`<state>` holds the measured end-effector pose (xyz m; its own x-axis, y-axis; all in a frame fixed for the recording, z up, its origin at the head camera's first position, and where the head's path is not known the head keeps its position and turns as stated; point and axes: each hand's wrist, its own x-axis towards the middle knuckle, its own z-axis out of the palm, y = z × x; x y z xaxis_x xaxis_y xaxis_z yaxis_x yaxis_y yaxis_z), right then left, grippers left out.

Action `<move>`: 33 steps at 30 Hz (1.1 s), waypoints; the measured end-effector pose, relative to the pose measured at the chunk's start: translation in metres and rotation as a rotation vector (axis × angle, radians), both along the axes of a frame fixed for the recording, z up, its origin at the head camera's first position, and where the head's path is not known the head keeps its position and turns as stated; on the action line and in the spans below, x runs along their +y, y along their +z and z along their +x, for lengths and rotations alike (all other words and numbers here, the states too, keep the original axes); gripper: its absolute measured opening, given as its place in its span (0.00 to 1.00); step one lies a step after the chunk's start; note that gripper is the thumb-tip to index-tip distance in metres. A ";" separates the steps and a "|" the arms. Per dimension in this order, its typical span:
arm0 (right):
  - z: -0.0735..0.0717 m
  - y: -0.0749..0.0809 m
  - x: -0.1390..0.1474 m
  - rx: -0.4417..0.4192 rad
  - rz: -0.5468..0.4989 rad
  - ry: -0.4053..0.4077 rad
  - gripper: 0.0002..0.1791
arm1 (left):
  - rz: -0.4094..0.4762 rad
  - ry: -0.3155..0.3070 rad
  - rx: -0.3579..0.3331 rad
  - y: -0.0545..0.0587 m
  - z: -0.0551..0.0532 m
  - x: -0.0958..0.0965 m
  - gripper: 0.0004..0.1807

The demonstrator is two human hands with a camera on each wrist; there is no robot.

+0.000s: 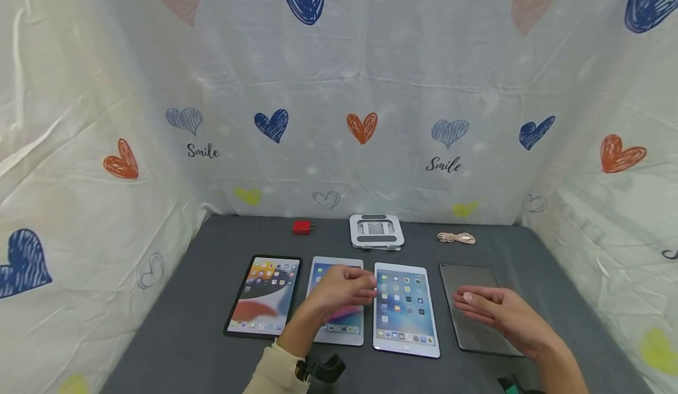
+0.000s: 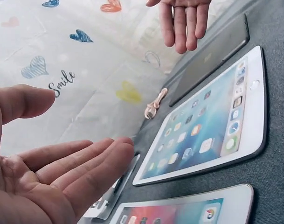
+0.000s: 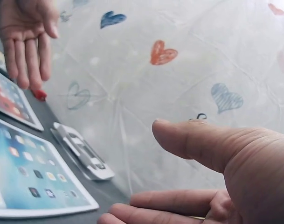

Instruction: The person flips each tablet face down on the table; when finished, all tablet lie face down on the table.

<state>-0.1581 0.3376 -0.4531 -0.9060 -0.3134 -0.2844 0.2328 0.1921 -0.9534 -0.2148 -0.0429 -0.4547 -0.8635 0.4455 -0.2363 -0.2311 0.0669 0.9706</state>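
Note:
Four tablets lie in a row. My left hand (image 1: 344, 291) hovers over a white tablet with a lit screen (image 1: 339, 334), hiding part of it; its fingers are straight and hold nothing. Right of that lies a second white tablet (image 1: 405, 311), its home screen lit. My right hand (image 1: 503, 314), fingers extended and thumb apart, is above a grey tablet (image 1: 474, 276) lying back side up. At the left end is a black-framed tablet (image 1: 265, 297) with its screen on. In the left wrist view, the left palm (image 2: 53, 186) faces the right hand (image 2: 186, 23).
Along the back of the dark grey table (image 1: 175, 323) are a red charger plug (image 1: 302, 227), a folded white stand (image 1: 376, 232) and a bundled pale cable (image 1: 456, 238). A white curtain (image 1: 318, 58) printed with hearts surrounds the table's back and sides.

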 end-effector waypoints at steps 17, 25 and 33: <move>-0.015 -0.024 -0.048 -0.039 0.112 -0.113 0.39 | -0.085 0.041 -0.018 -0.025 -0.004 0.013 0.22; -0.018 -0.028 -0.055 -0.068 0.140 -0.184 0.37 | -0.141 0.045 -0.017 -0.026 -0.006 0.021 0.24; -0.017 -0.033 -0.058 -0.088 0.058 -0.281 0.35 | -0.204 0.104 0.023 -0.028 -0.004 0.031 0.23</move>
